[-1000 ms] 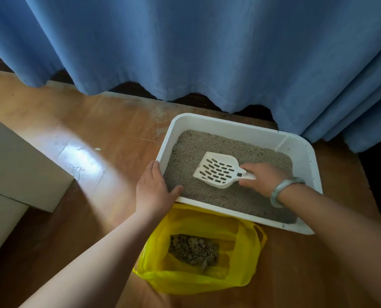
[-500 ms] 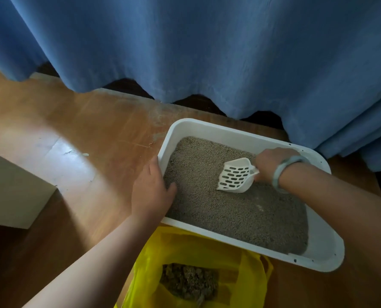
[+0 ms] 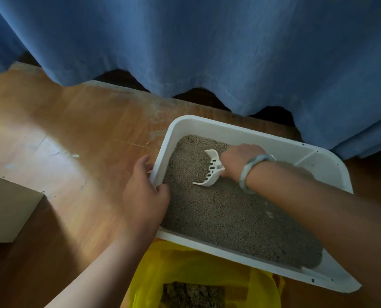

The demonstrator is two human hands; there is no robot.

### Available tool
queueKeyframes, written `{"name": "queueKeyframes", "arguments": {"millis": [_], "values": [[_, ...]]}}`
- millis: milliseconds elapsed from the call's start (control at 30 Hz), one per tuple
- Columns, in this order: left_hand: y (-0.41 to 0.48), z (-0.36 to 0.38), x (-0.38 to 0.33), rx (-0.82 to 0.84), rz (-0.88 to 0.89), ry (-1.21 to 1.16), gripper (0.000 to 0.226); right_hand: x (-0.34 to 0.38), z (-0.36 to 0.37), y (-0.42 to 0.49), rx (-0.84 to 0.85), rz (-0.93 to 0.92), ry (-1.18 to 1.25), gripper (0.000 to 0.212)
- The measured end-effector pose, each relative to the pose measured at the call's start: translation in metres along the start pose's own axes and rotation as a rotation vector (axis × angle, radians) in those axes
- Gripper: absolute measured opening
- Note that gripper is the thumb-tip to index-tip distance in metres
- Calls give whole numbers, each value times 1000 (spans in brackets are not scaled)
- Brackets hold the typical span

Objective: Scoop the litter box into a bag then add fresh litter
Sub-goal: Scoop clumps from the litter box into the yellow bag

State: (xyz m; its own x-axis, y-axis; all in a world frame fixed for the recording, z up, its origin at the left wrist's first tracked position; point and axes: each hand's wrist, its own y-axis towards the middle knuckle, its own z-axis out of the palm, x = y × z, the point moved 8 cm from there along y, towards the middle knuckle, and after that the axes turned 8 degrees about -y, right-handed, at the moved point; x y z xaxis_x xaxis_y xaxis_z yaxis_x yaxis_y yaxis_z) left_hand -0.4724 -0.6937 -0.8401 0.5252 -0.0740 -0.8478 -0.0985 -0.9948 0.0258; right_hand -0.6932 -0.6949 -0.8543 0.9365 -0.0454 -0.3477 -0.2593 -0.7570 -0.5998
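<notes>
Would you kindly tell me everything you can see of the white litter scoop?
The scoop is white and looks like plastic, with a slotted blade and raised side walls. It is tilted steeply, and its lower edge touches the grey litter in the far left part of the white litter box. The right hand grips its handle, which is hidden inside the fist.

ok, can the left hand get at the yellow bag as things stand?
Probably yes. The yellow bag sits open at the near side of the litter box, nothing covering it. The left hand grips the box's left rim now, so it must let go first.
</notes>
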Motion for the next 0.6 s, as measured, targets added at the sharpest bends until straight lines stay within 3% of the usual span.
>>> {"name": "queueKeyframes", "arguments": {"millis": [133,233,433,600], "values": [[-2,0,-3,-12,12,43,62,16,-20,3,-114,-128,38,27],[-4,-1,-3,-11,23,78,59,3,-5,-2,-149,-216,232,33],[-6,-1,-5,-35,35,113,55,0,33,-2,-319,-168,495,37],[-6,-1,-6,-40,37,128,54,-5,50,-10,-332,-183,685,39]]}}
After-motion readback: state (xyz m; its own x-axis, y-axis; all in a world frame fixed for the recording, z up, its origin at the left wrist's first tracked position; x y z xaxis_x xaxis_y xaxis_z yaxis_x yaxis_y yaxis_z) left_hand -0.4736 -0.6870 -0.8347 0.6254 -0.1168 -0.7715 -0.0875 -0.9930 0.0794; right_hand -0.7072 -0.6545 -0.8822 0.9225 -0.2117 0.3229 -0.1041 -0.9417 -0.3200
